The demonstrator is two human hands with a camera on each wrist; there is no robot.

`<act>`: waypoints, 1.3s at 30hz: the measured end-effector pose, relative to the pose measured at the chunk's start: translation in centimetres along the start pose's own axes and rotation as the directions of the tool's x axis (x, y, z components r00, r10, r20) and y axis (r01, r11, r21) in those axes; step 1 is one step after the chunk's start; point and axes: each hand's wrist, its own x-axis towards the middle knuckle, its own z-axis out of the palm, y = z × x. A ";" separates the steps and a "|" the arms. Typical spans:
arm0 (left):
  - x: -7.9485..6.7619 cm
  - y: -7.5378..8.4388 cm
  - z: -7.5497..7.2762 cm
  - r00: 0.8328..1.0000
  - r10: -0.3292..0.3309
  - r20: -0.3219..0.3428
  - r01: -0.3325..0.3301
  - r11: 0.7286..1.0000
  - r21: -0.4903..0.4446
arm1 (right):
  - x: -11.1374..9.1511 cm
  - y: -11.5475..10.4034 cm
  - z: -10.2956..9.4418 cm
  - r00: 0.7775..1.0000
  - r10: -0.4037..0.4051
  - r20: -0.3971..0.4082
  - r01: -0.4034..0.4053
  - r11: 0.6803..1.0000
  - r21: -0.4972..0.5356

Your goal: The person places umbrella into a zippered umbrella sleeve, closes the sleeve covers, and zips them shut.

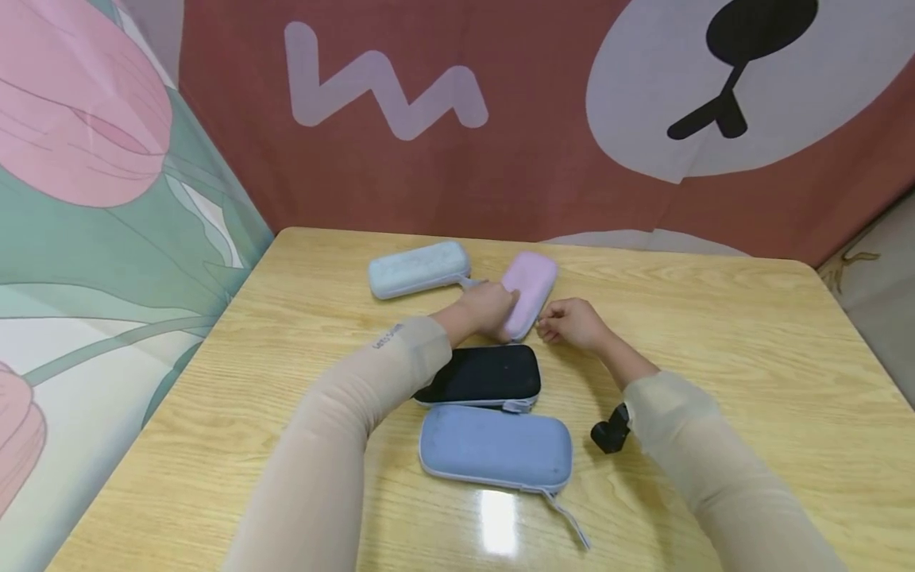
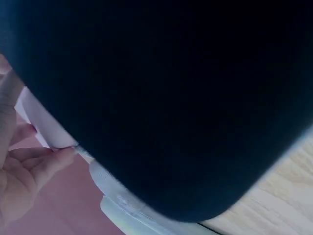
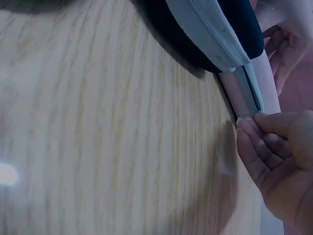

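A pink zip case (image 1: 532,286) lies slanted on the wooden table. My left hand (image 1: 492,308) grips it along its left side, with the thumb on the lid. On the other side, my right hand (image 1: 574,324) pinches the zipper pull at the case's right edge; the thumb and index finger (image 3: 279,123) meet there in the right wrist view. Just nearer to me is a black zip case (image 1: 493,375) with a grey edge, partly covered by my left sleeve. That black case (image 2: 161,107) fills most of the left wrist view.
A light blue case (image 1: 418,270) sits at the back left, its strap beside my left wrist. In front of the black case lies a blue case (image 1: 496,446), its strap trailing forward. A small black device (image 1: 611,431) is at my right sleeve. Printed cloth (image 1: 429,175) hangs behind the table.
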 end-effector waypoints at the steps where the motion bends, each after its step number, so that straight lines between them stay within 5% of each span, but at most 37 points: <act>1: 0.0 0.0 -0.1 1.000 -0.003 0.009 0.003 1.000 -0.012 | 0.0 0.0 0.0 1.000 0.000 0.002 0.000 1.000 0.000; 12: 1.5 -0.2 -1.1 0.974 0.026 0.226 -0.005 0.996 -0.093 | 0.3 0.4 0.1 1.000 0.010 0.029 -0.011 1.000 0.010; 22: 2.5 0.2 -1.5 0.969 0.066 0.237 -0.055 0.997 -0.054 | -0.1 1.0 -1.4 1.000 0.016 0.004 -0.016 0.999 -0.031; 32: 2.5 0.7 -2.0 0.952 0.029 0.305 -0.028 1.000 -0.008 | -0.1 1.1 -2.4 1.000 0.007 -0.010 -0.007 0.999 -0.048; 39: 2.5 1.2 -1.7 0.959 0.076 0.273 -0.105 0.990 0.093 | -0.1 1.4 -2.9 1.000 0.023 -0.003 -0.023 0.996 -0.087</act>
